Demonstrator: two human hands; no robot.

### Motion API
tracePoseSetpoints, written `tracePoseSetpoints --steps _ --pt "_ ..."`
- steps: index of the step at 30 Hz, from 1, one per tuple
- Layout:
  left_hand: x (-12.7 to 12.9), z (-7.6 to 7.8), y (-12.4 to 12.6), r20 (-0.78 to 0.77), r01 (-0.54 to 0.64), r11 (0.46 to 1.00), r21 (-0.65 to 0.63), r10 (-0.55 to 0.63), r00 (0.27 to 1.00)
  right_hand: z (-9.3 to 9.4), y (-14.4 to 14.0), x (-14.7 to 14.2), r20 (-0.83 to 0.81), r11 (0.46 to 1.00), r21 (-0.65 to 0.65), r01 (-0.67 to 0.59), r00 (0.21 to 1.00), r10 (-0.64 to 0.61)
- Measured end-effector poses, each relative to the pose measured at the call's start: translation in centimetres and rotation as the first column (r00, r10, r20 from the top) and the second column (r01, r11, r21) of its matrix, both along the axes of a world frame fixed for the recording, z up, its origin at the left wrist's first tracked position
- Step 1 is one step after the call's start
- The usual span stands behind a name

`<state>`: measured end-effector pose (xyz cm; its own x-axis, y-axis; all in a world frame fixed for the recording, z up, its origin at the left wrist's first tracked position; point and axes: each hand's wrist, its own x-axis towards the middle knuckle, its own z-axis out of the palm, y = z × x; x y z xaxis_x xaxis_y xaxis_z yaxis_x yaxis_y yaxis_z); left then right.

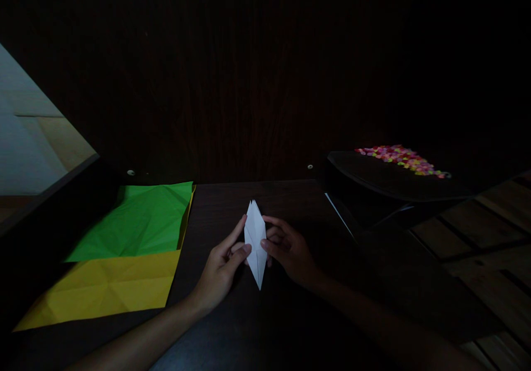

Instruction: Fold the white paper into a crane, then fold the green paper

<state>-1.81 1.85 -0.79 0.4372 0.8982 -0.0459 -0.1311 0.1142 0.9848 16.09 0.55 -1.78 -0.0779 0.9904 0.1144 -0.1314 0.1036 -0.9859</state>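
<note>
A white folded paper [256, 231], shaped like a long narrow diamond, is held over the dark tabletop in front of me. One point faces me, and the far end splits into separate tips. My left hand [224, 266] grips its left edge, thumb on top and index finger stretched along the upper side. On the opposite edge, my right hand [291, 249] pinches the paper with the thumb on top. The other fingers of both hands curl partly beneath it and are partly hidden.
Creased green paper [145, 221] overlaps creased yellow paper [120, 282] at the left, beside a dark raised side board [50, 210]. A dark wooden panel [232, 83] rises at the back. A black bag-like item [373, 180] with colourful beadlike decoration [402, 158] lies at the right, above wooden slats [481, 227].
</note>
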Motion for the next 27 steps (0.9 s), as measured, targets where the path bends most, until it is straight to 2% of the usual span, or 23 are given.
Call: tracePoseSetpoints --steps 7,13,20,27 --pt "0.19 0.23 -0.07 0.010 -0.035 0.999 0.004 0.035 0.999 -0.05 0.12 -0.12 -0.050 0.999 -0.032 0.038 0.998 -0.039" --pt "0.25 0.30 0.09 0.029 -0.055 0.998 0.044 0.053 0.998 -0.07 0.24 -0.13 -0.039 0.999 -0.048 -0.020 0.999 0.018" --pt "-0.08 -0.32 0.53 0.012 -0.086 0.996 0.021 0.086 0.996 0.17 0.26 0.15 -0.022 0.999 -0.020 -0.047 0.999 0.047" --pt "-0.48 -0.68 0.71 0.003 -0.073 0.997 0.015 0.073 0.997 -0.30 0.42 0.60 -0.108 0.997 -0.001 -0.077 0.991 0.076"
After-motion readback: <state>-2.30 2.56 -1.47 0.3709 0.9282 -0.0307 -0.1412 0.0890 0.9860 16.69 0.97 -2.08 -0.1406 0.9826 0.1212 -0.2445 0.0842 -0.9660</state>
